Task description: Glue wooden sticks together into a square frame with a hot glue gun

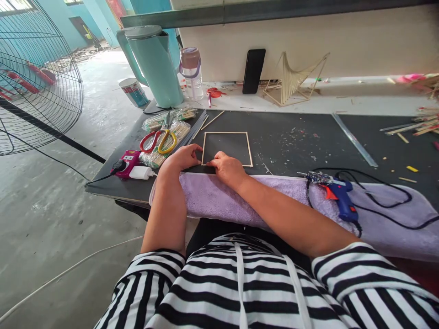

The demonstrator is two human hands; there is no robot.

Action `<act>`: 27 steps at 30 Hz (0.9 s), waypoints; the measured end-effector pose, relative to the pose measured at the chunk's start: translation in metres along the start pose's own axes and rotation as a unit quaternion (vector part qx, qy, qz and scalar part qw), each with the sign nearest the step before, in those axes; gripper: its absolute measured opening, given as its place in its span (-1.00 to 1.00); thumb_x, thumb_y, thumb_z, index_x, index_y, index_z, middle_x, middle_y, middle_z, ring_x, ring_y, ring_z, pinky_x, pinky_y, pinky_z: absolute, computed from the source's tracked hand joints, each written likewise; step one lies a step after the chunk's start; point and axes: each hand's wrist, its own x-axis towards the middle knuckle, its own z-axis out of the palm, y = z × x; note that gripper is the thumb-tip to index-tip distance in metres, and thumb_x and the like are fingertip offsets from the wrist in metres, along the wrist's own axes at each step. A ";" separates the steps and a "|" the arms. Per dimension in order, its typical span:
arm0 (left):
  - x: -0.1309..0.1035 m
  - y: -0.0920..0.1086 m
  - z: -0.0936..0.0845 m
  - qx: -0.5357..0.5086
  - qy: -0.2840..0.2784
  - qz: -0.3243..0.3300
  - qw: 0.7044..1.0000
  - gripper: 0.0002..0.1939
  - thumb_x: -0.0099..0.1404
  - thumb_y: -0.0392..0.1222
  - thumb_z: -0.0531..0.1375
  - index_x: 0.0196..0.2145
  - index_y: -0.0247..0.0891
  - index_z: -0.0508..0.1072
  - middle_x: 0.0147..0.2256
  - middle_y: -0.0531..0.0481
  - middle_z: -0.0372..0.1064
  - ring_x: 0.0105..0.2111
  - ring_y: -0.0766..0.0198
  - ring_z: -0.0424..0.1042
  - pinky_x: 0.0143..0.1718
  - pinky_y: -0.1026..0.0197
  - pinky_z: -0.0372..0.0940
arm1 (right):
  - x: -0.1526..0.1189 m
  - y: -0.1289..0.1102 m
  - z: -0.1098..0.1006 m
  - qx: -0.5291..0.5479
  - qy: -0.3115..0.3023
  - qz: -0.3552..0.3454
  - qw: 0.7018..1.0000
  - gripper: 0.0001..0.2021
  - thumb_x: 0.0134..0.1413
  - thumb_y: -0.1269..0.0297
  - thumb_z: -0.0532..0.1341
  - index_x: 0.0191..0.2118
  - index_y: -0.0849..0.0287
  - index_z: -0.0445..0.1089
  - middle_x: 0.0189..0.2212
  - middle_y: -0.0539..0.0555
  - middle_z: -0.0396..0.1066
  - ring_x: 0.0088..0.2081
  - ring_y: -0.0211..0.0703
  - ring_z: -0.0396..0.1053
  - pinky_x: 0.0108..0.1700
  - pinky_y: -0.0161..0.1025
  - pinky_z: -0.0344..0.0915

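A square frame of thin wooden sticks (pixel 249 148) lies flat on the black tabletop (pixel 284 155). At its near left corner, my left hand (pixel 187 157) has thumb and forefinger curved apart, the fingertips beside the frame's left side; nothing shows between them. My right hand (pixel 228 168) is closed, its fingertips pressed together on the near stick close to that same corner. Below both wrists a purple towel (pixel 219 196) runs along the table edge. The blue glue gun (pixel 343 198) rests on the towel to the right of my right forearm.
Scissors (pixel 167 140) lie on wrapped stick bundles (pixel 152 159), near a pink power strip (pixel 130 162). Behind stand a teal kettle (pixel 156 68), a bottle (pixel 192 77), a phone (pixel 254 71) and a stick model (pixel 291 84). A wire fan (pixel 37 77) is left. Black cord loops right.
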 end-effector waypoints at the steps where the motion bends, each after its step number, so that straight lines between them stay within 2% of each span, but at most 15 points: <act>1: 0.000 0.000 0.000 -0.003 0.001 0.001 1.000 -0.42 0.07 -0.28 0.26 0.09 -0.29 0.46 -0.50 0.15 0.31 -0.50 0.34 0.28 -0.44 0.29 0.18 | 0.000 0.000 0.000 -0.001 -0.001 0.001 1.000 -0.61 0.30 0.33 0.03 0.00 -0.10 0.57 0.01 0.04 0.44 -0.19 -0.16 0.43 -0.26 -0.27 0.21; 15: 0.002 -0.004 0.001 -0.001 0.003 0.007 1.000 -0.42 0.05 -0.23 0.26 0.08 -0.27 0.46 -0.50 0.15 0.33 -0.49 0.32 0.30 -0.45 0.29 0.19 | 0.000 0.001 0.001 -0.005 0.012 -0.008 1.000 -0.60 0.29 0.33 0.02 -0.01 -0.13 0.58 -0.02 0.02 0.44 -0.21 -0.16 0.44 -0.32 -0.26 0.18; 27: 0.000 -0.001 0.000 0.004 0.009 0.011 1.000 -0.43 0.06 -0.26 0.27 0.08 -0.26 0.46 -0.47 0.13 0.36 -0.46 0.32 0.32 -0.43 0.29 0.20 | 0.000 0.000 -0.002 -0.008 -0.007 -0.001 1.000 -0.60 0.31 0.31 0.02 0.03 -0.11 0.56 0.01 0.04 0.43 -0.18 -0.15 0.44 -0.26 -0.27 0.23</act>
